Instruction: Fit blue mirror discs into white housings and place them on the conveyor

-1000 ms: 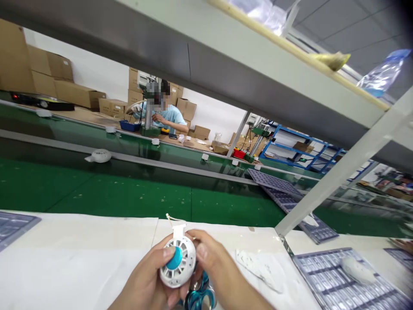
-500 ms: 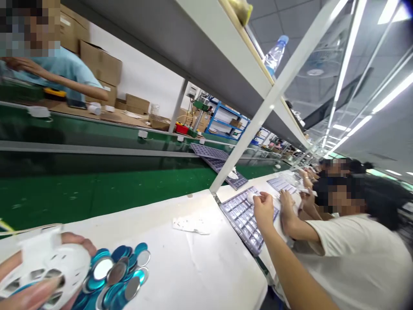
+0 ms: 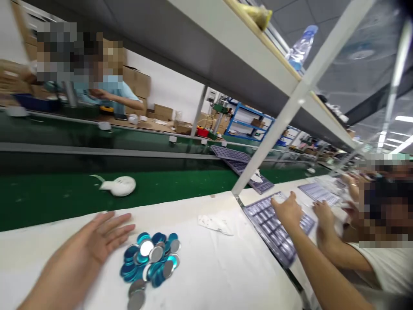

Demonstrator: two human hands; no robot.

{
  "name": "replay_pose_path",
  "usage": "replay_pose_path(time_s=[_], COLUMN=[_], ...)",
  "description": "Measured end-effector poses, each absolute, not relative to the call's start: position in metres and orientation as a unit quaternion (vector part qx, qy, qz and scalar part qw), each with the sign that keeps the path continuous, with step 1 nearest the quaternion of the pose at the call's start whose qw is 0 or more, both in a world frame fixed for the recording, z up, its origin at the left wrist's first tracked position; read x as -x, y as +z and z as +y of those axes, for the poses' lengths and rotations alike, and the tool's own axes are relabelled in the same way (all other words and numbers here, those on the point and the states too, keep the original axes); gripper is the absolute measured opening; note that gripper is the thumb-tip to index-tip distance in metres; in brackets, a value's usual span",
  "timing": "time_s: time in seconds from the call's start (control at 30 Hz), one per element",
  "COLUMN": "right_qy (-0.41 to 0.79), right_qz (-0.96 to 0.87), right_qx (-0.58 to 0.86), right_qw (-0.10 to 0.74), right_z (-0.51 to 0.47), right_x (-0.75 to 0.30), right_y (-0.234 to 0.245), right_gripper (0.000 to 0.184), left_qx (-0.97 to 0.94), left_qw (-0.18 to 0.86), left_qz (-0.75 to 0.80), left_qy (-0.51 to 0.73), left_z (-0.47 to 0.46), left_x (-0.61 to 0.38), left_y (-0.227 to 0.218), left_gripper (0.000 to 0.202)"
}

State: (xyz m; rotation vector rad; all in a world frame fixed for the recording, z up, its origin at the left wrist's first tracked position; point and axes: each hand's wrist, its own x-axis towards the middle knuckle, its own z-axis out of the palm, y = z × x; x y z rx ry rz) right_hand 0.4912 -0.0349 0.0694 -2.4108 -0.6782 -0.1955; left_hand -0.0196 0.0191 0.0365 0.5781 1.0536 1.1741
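Left hand (image 3: pixel 87 254) open, fingers spread, holding nothing, resting just beside a loose pile of round teal-and-silver metal discs (image 3: pixel 150 256) on a white-covered worktable (image 3: pixel 226 267). Round white plastic housing (image 3: pixel 119 186) lies on the green conveyor belt (image 3: pixel 48 198), apart from the hand. Small white paper scrap (image 3: pixel 215 224) on the table. Co-worker's hand (image 3: pixel 287 211) on a grey-purple compartment tray (image 3: pixel 274 228). Grey overhead shelf (image 3: pixel 226 56) with plastic water bottle (image 3: pixel 301 47). Across the belt: brown cardboard boxes (image 3: pixel 137 82), blue metal rack (image 3: pixel 248 122).
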Motion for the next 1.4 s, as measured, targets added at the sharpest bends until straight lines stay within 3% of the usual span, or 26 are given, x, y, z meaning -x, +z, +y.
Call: replay_pose_path(time_s=[0.07,0.13,0.2,0.37,0.4,0.53,0.6,0.77,0.9,1.13,1.4], right_qy=[-0.064,-0.011,0.116,0.335,0.342,0.281,0.272,0.212,0.225,0.194,0.281], right_qz=[-0.332,-0.438,-0.573,-0.673,-0.681,-0.731,-0.755,-0.804,-0.815,-0.848,-0.828], right_qx=[0.877,0.812,0.662,0.486,0.481,0.525,0.530,0.534,0.517,0.488,0.467], right_qw=[0.342,0.386,0.469,0.446,0.433,0.334,0.274,0.151,0.129,0.071,0.133], right_z=[-0.039,-0.044,-0.046,-0.030,-0.024,-0.007,-0.005,-0.007,-0.006,-0.012,-0.009], right_x=[-0.447,-0.385,-0.311,-0.172,-0.162,-0.166,-0.174,-0.173,-0.172,-0.174,-0.180], right_y=[0.064,0.056,0.051,0.056,0.057,0.053,0.050,0.048,0.050,0.057,0.058], right_gripper=[0.085,0.085,0.087,0.092,0.084,0.024,0.008,0.005,0.016,0.015,0.009], left_qx=[-0.302,-0.355,-0.383,-0.251,-0.227,-0.196,-0.191,-0.193,-0.200,-0.226,-0.259], left_qw=[0.621,0.616,0.660,0.759,0.753,0.711,0.703,0.705,0.705,0.690,0.688], left_qz=[0.468,0.449,0.412,0.324,0.330,0.367,0.373,0.383,0.393,0.392,0.378], left_qy=[0.551,0.541,0.499,0.505,0.522,0.567,0.575,0.564,0.556,0.566,0.563], left_z=[0.006,-0.006,-0.018,-0.031,-0.029,-0.018,-0.014,-0.011,-0.012,-0.013,-0.016], left_x=[0.013,0.007,0.002,-0.011,-0.012,-0.005,-0.002,-0.001,-0.002,-0.002,-0.002], left_y=[0.040,0.045,0.050,0.061,0.062,0.061,0.058,0.052,0.049,0.046,0.044], left_gripper=[0.027,0.025,0.030,0.027,0.027,0.031,0.030,0.030,0.030,0.032,0.034])
